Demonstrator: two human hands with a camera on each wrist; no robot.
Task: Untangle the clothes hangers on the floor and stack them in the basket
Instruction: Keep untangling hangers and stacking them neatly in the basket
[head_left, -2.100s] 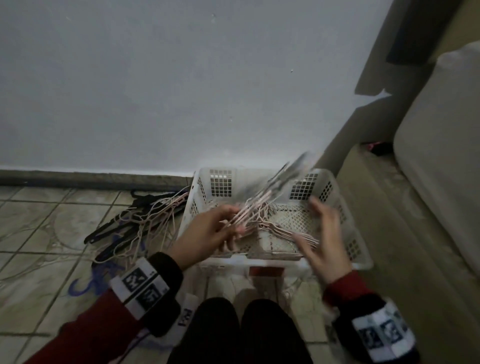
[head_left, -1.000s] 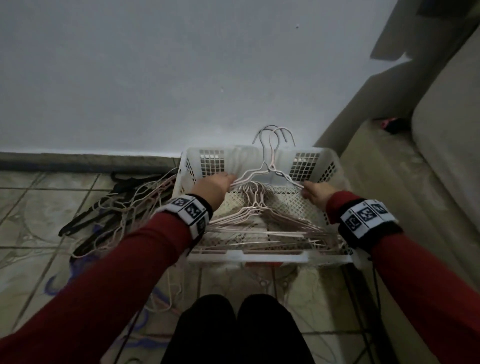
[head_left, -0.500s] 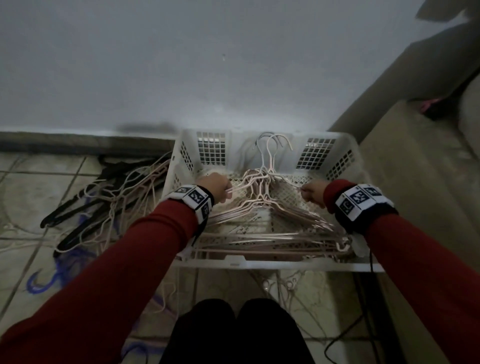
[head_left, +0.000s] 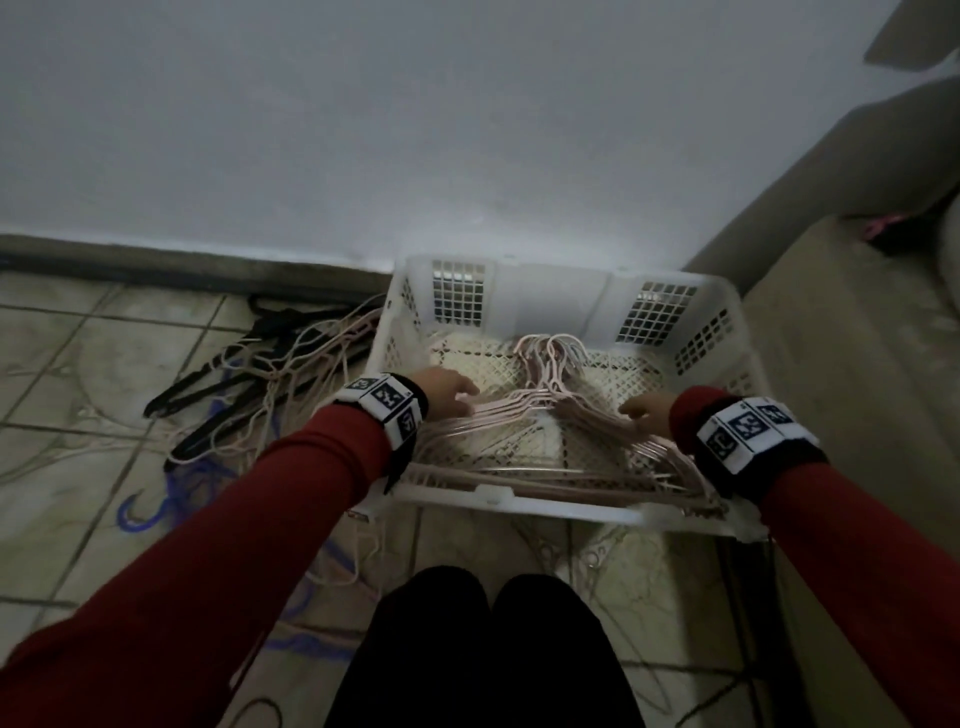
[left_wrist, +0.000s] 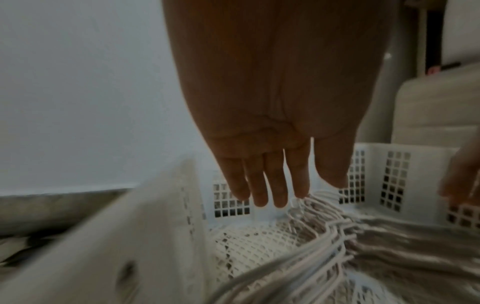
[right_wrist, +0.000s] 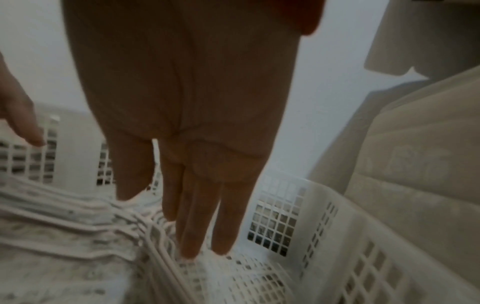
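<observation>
A person kneels on a tiled floor (head_left: 104, 364) facing a pale wall. Toward the floor's left side, by the skirting, lies a tangle of hangers (head_left: 260, 374), thin pink wire ones knotted with black ones, just beside the left wall of a white plastic basket (head_left: 550, 291). The left hand (head_left: 447, 395) reaches over the basket's left edge, its grip apart, fingers (left_wrist: 259, 185) straight and holding nothing, hovering at the stacked hangers (head_left: 550, 415). These pink hangers lie flat on the basket's mesh bottom, hooks bunched toward its far wall. At the basket's right edge, the right hand (head_left: 644, 410) is likewise spread, fingers straight, fingertips (right_wrist: 192, 242) close to or touching the stack; which, the views do not settle. The step in hand appears to be settling a hanger onto the stack. The next move likely calls for reaching left to the tangle and working one hanger free.
</observation>
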